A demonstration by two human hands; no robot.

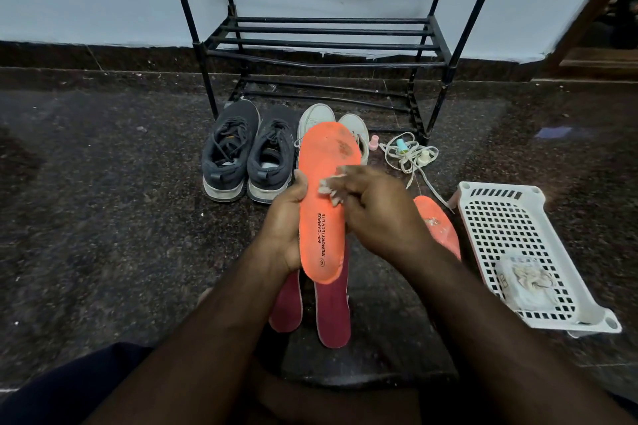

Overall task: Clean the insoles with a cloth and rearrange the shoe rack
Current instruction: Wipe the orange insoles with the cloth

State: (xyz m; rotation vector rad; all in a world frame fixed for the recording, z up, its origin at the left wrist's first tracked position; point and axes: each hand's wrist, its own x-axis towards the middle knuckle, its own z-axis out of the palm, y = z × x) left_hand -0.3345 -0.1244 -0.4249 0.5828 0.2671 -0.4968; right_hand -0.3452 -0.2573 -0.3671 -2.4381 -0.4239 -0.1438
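Note:
My left hand (288, 217) grips an orange insole (322, 183) from behind, holding it upright with its printed face toward me; dark smudges show near its toe. My right hand (373, 209) pinches a small whitish cloth (328, 187) and presses it on the insole's middle. A second orange insole (438, 226) lies on the floor to the right, partly hidden by my right arm. Two maroon insoles (331, 310) lie on the floor below my hands. The black metal shoe rack (324, 41) stands against the wall with bare shelves.
A dark grey pair of sneakers (247, 155) and a white pair (319, 117) stand in front of the rack. Tangled white laces (409, 155) with small bottles lie to their right. A white perforated plastic basket (511, 238) holding cloth scraps sits at the right.

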